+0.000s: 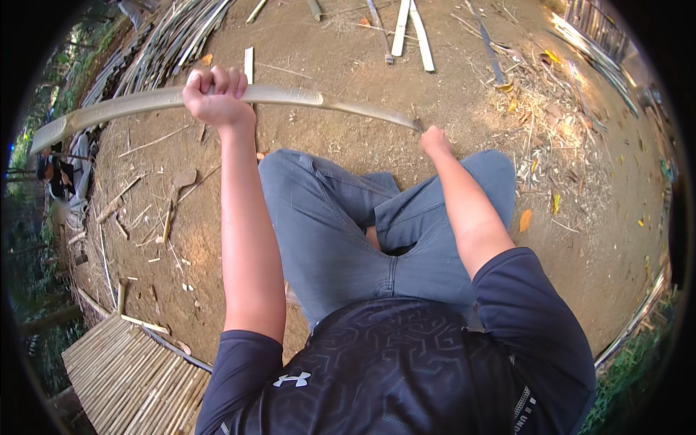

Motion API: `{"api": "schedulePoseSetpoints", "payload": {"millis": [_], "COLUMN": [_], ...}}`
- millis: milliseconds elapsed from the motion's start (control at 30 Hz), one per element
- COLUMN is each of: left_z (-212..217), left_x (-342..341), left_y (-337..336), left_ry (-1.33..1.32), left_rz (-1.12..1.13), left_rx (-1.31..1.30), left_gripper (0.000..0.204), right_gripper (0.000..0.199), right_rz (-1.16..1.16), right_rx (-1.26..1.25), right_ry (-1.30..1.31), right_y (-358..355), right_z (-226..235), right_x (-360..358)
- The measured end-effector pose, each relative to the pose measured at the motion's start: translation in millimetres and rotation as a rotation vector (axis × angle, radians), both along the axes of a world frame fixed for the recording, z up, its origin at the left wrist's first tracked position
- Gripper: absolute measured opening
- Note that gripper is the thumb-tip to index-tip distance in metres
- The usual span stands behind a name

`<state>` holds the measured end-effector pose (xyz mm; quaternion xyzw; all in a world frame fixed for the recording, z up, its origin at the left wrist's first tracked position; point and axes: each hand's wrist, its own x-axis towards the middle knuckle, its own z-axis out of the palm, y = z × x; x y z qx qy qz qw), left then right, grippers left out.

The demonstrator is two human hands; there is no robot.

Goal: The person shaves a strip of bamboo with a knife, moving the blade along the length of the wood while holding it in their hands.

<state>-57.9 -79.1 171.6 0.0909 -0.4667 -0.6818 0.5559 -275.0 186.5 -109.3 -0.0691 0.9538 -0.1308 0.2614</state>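
Note:
A long, pale split bamboo strip (283,95) stretches across in front of my knees, bowed, with its wide end at the far left. My left hand (215,98) is closed around it left of its middle, fingers curled over the top. At the strip's narrow right end, my right hand (436,142) is a fist above my right knee. A small dark piece (418,125) shows between that fist and the strip's tip; it may be part of a tool, but its kind is too small to tell. What sits inside the right fist is hidden.
I sit cross-legged on bare earth. Long bamboo strips (156,61) lie piled at the far left. Pale split pieces (412,35) lie ahead, shavings (554,119) at the right. A bamboo slat panel (138,377) is at the near left. A dark-bladed tool (181,181) lies left of my arm.

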Motion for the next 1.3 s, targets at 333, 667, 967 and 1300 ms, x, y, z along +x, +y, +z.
{"api": "schedulePoseSetpoints", "payload": {"millis": [333, 667, 967, 1300], "left_z": [8.9, 18.8, 19.7, 29.2], "left_x": [-14.7, -3.7, -10.7, -22.4], "left_y": [31.1, 48.6, 44.6, 55.1], "left_ry": [-0.011, 0.049, 0.022, -0.046], "left_rz": [0.062, -0.021, 0.074, 0.176], "left_rx": [0.038, 0.017, 0.062, 0.093], "left_gripper": [0.029, 0.029, 0.029, 0.029], "right_gripper": [0.028, 0.031, 0.038, 0.034], "right_rz": [-0.013, -0.172, 0.037, 0.128], "right_rx": [-0.018, -0.162, -0.625, -0.833], "right_ry": [0.117, -0.06, 0.13, 0.139], "right_y": [-6.9, 15.0, 9.4, -3.3], "right_z": [-28.5, 3.3, 38.2, 83.0], "right_x": [-10.4, 11.8, 76.6, 123.0]}}
